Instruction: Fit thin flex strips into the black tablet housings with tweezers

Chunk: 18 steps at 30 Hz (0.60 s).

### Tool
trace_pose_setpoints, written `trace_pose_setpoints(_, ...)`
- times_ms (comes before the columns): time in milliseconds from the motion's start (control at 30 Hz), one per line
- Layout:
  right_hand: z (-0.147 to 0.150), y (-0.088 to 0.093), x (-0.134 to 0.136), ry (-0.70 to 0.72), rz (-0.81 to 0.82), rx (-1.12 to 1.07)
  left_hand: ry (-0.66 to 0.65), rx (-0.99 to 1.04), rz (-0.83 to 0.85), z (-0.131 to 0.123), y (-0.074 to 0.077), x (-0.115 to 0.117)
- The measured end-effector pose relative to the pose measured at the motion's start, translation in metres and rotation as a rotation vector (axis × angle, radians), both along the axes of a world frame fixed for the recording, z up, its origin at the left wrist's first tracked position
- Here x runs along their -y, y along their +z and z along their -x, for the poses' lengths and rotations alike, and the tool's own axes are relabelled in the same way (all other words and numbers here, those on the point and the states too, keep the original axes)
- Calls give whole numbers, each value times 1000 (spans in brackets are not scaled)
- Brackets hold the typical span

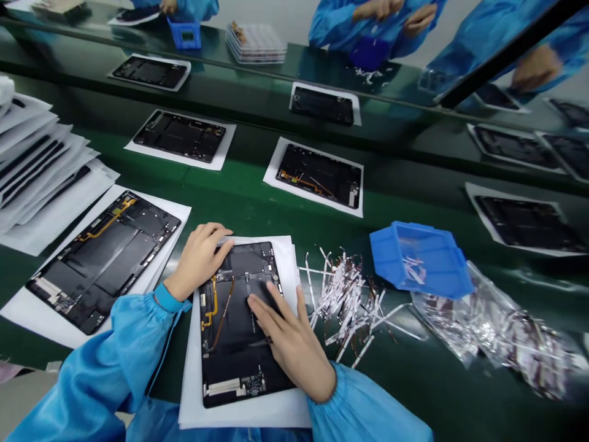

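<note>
A black tablet back housing [234, 325] with a yellow flex cable and a thin brown cable lies on a white sheet [285, 264] in front of me. My left hand [197, 261] rests on its upper left edge. My right hand [289, 337] lies flat on the dark panel with its fingers spread, and it hides the lower right part. Neither hand visibly grips anything. To the left lies a second housing [105, 264] on its own paper. To the right is a loose pile of white and brown strips [343, 301].
A tilted blue plastic bin [421, 261] and a crumpled clear bag [488, 325] lie on the green bench at right. Stacked white sheets [37, 166] lie at left. Several more housings on paper lie further along. Co-workers' blue sleeves and hands [377, 18] show at the far side.
</note>
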State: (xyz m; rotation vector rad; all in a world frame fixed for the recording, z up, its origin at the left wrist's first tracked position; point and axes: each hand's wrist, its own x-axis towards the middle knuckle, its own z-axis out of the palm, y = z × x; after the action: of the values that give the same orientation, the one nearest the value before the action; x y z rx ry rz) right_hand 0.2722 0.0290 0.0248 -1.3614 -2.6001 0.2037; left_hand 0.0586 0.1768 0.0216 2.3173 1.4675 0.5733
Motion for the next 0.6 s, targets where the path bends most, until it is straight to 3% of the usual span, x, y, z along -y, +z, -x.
trace_pose_setpoints(200,13,1,-27,-23,-19,-56,-1,92,18,3,-8,1)
trace_pose_setpoints(367,19,31,-52,-70,58,-350,-7,160,16,4,-7,6)
trace_pose_setpoints(433,27,48,-85,-211,171,-502,-3,176,27,5,-9,7)
trace_pose_setpoints(500,43,57,-134,-429,319,-563,-5,187,47,6,-11,7)
trace_pose_setpoints(600,74,52,-225,-534,385,-548,-3,191,81,8,-13,6)
